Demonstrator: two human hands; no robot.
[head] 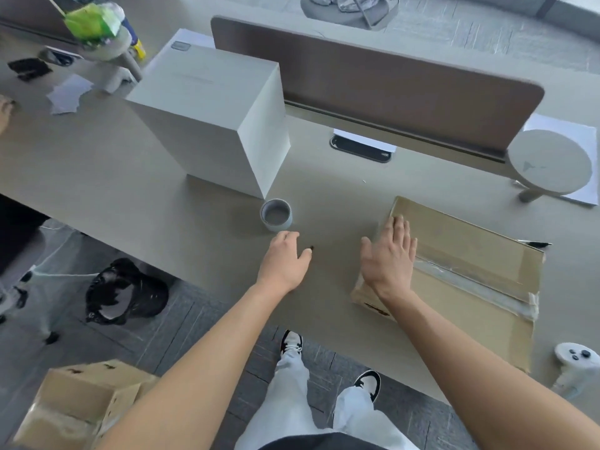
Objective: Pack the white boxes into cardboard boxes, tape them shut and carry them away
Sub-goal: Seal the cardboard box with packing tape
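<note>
A flattened cardboard box (467, 277) with a strip of clear tape lies on the table at the right. My right hand (391, 254) hovers with straight, spread fingers over its left end. Just below a roll of tape (276, 215), my left hand (285, 258) hangs over the table with loosely curled fingers and holds nothing. A tall stack of white boxes (207, 121) stands behind the tape roll. On the floor at the lower left sits another cardboard box (78, 404).
A brown desk divider (389, 82) runs along the back of the table (113, 190). A round stool top (548, 162) stands at the right, a white controller (576, 362) at the table's right corner, a black bin bag (126, 292) on the floor. Someone's legs show at the left edge.
</note>
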